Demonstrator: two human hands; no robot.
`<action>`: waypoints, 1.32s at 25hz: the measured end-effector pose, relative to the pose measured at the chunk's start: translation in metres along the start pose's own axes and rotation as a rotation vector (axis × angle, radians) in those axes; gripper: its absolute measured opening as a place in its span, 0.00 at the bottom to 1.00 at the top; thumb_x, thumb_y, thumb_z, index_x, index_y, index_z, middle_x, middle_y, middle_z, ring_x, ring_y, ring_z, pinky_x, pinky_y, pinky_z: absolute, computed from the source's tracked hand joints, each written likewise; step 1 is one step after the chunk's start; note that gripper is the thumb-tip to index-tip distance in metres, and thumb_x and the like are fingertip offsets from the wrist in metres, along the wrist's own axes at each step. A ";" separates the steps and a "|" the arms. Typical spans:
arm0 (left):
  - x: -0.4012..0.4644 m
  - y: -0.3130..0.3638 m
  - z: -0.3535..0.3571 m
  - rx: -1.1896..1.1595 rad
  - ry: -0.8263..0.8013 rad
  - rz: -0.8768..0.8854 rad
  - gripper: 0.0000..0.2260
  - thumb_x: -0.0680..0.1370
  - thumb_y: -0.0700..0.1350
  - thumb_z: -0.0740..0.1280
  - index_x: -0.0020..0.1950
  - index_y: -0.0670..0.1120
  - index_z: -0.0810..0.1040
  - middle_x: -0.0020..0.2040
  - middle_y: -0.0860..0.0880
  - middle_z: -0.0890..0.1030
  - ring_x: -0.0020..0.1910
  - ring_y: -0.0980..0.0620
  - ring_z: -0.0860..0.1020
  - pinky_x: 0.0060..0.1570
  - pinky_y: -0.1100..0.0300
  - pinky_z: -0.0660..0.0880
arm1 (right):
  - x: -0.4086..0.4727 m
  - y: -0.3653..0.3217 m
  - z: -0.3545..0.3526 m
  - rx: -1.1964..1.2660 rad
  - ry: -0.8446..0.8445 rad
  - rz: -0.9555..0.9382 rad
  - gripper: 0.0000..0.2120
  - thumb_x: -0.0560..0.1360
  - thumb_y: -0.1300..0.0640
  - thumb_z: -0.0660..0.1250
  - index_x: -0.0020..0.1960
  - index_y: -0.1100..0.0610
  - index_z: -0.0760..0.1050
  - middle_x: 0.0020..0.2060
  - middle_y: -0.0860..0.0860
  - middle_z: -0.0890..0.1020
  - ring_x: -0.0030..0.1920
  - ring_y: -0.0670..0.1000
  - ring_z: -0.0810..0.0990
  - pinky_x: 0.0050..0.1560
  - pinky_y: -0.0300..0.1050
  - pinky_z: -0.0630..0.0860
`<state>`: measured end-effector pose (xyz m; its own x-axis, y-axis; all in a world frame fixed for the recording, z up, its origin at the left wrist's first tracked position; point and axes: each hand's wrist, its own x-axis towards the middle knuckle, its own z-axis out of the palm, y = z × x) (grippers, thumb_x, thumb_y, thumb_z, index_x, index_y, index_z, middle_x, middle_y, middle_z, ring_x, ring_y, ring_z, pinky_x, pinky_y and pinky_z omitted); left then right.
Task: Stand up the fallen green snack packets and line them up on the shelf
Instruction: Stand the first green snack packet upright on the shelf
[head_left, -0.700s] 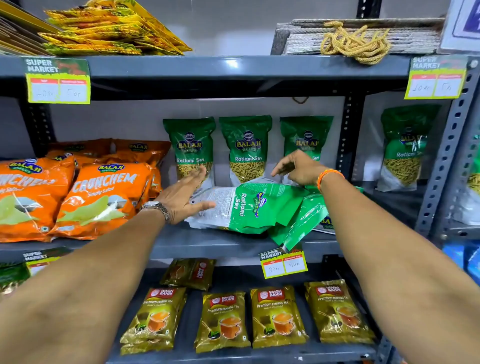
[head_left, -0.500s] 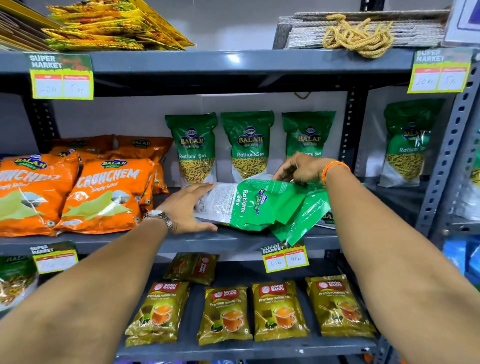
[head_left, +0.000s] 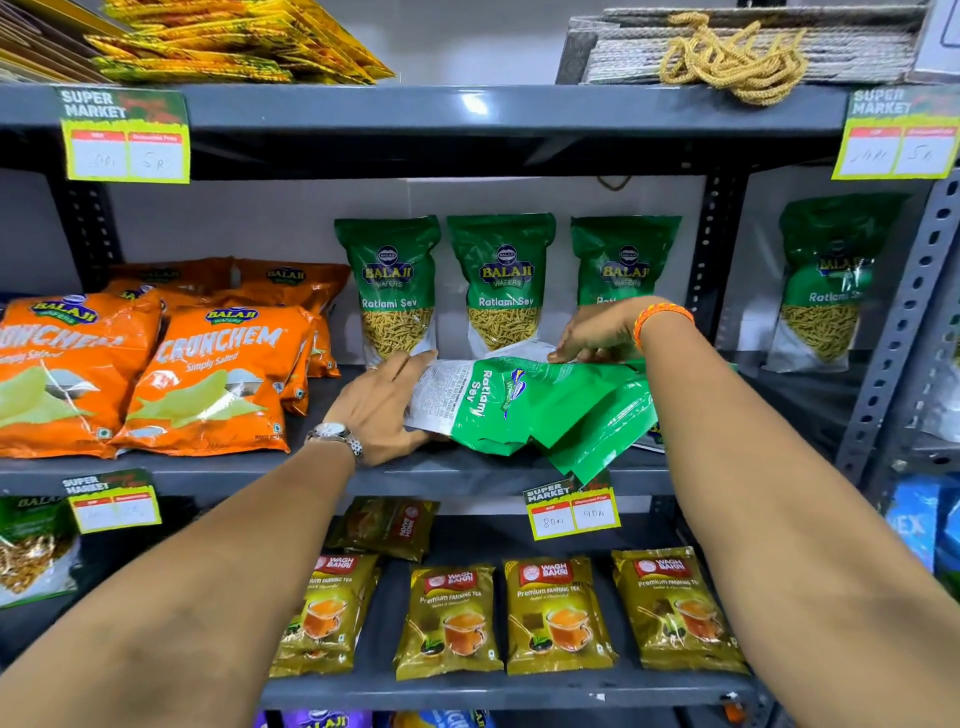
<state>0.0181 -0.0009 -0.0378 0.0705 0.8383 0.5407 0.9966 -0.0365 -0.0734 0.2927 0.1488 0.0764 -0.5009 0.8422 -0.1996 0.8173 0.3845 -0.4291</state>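
Middle shelf (head_left: 208, 475), grey metal. Pile of fallen green packets (head_left: 566, 410) lies flat at the front edge, right of centre. Top packet (head_left: 488, 400) is face-down: back panel up, white block of small print at its left end, "Ratlami Sev" in white reading sideways, rest glossy green, creased. More green packets fan out under it to the right; one corner overhangs the shelf lip just above the price tag (head_left: 574, 512). Can't count the pile exactly.

Left hand (head_left: 382, 410): wrapped on the white end of the top packet, thumb under the lower edge, fingers along the upper edge. Holding it. Metal watch (head_left: 337, 436) on that wrist.

Right hand (head_left: 592, 332): palm down on the far edge of the pile, fingers curled over the green film, thumb touching it. Whether it actually pinches a packet — can't tell, fingertips hidden. Orange band (head_left: 662, 317) on the wrist.

Behind the pile, three standing packets (head_left: 501, 283) upright against the back wall, side by side, fronts out: green top, Balaji logo, clear window showing yellow sev. Right hand covers the lower part of the third. A fourth green packet (head_left: 831, 283) stands in the next bay, past the upright post.

Orange Crunchem bags (head_left: 208, 379) lean stacked on the same shelf, left of the hands, apart from the green pile. Tea packs (head_left: 556, 616) in a row on the shelf below.
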 end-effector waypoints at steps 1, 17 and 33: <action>0.000 -0.003 0.000 -0.021 -0.002 0.011 0.41 0.69 0.68 0.63 0.78 0.51 0.59 0.70 0.47 0.72 0.61 0.40 0.78 0.58 0.44 0.77 | 0.000 0.001 0.001 0.051 -0.017 0.006 0.09 0.78 0.50 0.69 0.46 0.56 0.77 0.41 0.56 0.80 0.38 0.56 0.77 0.41 0.49 0.76; 0.007 -0.035 0.018 -0.381 0.088 -0.242 0.43 0.62 0.67 0.78 0.72 0.52 0.70 0.63 0.45 0.82 0.61 0.42 0.79 0.59 0.52 0.77 | 0.027 -0.073 -0.013 1.653 0.245 -0.117 0.10 0.83 0.68 0.54 0.45 0.65 0.70 0.42 0.60 0.75 0.37 0.53 0.76 0.17 0.32 0.71; 0.043 -0.112 0.045 -0.842 -0.108 -0.448 0.50 0.58 0.60 0.82 0.72 0.53 0.59 0.68 0.51 0.77 0.68 0.49 0.76 0.71 0.46 0.72 | 0.111 -0.119 0.064 1.534 0.499 0.008 0.22 0.72 0.43 0.62 0.56 0.58 0.78 0.56 0.56 0.81 0.46 0.56 0.77 0.45 0.47 0.74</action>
<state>-0.0928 0.0637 -0.0445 -0.2870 0.9134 0.2888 0.6358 -0.0438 0.7706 0.1218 0.1728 0.0487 -0.1100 0.9929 -0.0451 -0.3748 -0.0834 -0.9233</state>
